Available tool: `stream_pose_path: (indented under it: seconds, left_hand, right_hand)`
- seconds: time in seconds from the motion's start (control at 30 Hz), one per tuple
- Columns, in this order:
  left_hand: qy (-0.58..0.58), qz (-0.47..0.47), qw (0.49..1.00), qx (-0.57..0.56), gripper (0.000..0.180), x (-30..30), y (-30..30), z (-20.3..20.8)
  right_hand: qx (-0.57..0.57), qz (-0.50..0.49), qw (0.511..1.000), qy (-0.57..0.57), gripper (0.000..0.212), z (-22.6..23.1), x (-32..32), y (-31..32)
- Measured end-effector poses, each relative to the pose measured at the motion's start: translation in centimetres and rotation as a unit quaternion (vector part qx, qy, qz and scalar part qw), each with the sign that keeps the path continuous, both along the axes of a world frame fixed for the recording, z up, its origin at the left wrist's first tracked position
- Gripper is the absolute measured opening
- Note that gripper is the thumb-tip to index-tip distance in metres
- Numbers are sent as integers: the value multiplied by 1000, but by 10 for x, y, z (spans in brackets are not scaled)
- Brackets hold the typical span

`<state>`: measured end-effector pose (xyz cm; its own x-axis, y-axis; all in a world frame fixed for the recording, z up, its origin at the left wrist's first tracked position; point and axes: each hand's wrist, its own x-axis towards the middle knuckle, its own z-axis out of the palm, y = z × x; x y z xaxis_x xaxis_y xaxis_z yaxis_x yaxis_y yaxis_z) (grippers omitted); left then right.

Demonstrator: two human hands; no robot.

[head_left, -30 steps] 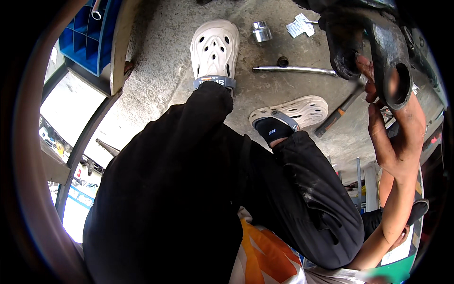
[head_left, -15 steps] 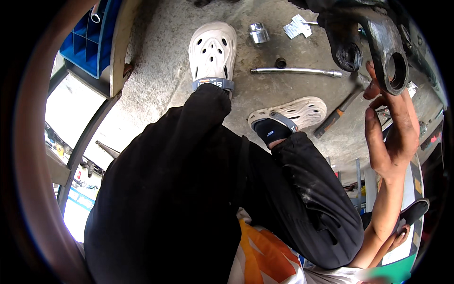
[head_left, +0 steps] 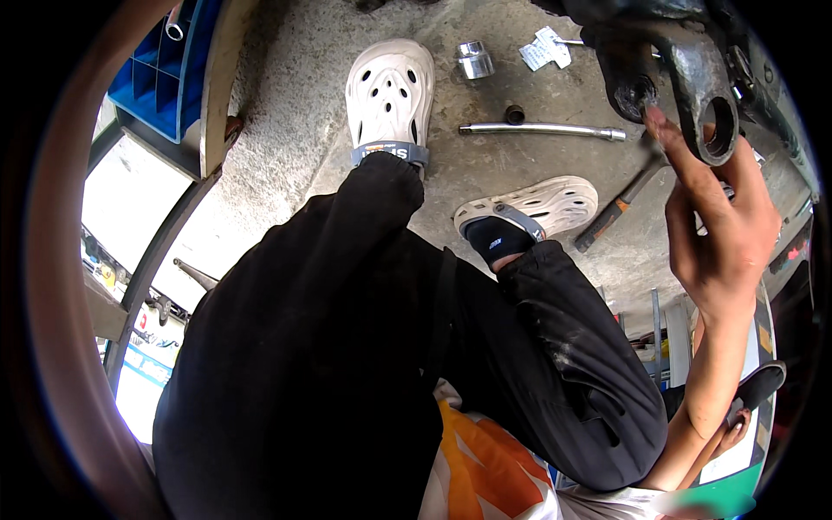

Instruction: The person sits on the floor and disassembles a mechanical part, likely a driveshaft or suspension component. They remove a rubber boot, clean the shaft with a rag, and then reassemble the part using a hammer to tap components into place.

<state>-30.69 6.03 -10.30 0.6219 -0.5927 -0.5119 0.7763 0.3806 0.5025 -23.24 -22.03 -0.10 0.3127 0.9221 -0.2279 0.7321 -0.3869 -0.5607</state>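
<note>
A black, greasy metal fork bracket [head_left: 693, 74] hangs at the upper right, with two lugs that each have a round hole. My right hand [head_left: 724, 230] reaches up to it from the lower right, back of the hand toward me. Its index finger is stretched out, with the tip at the lower rim of the left lug's hole. Another finger goes up behind the right lug and is partly hidden by it. The fingers are apart, and I see nothing held in them. My left hand is out of view.
On the concrete floor lie a hammer [head_left: 620, 204], a long chrome bar [head_left: 542, 131], a small dark socket [head_left: 514, 114], a large chrome socket [head_left: 473, 61] and white paper scraps [head_left: 546, 49]. A blue tray [head_left: 156, 82] is at left. Another person's hand [head_left: 735, 433] shows at lower right.
My right hand has turned and its index finger has moved left, from between the lugs to the left lug's hole. The bracket has shifted slightly.
</note>
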Motion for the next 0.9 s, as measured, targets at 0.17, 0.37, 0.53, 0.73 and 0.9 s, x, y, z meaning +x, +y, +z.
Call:
stream_pose_path:
  seconds: [0.17, 0.37, 0.53, 0.73, 0.9]
  left_hand:
    - [-11, -8, 1000, 4, 70, 3, 1, 0]
    - [-19, -14, 1000, 19, 71, 1, 4, 2]
    - [-34, -28, 999, 20, 71, 3, 4, 1]
    - [-45, -36, 998, 31, 72, 4, 6, 1]
    - [-67, -60, 996, 19, 73, 15, 5, -3]
  right_hand:
    - [61, -106, 989, 84, 45, 4, -5, -1]
    - [103, -101, 988, 49, 47, -15, -14, -2]
    - [92, -102, 990, 42, 49, -12, -11, -7]
    - [83, -83, 992, 49, 48, -20, -6, -15]
    - [23, -89, 993, 70, 45, -6, -1, -10]
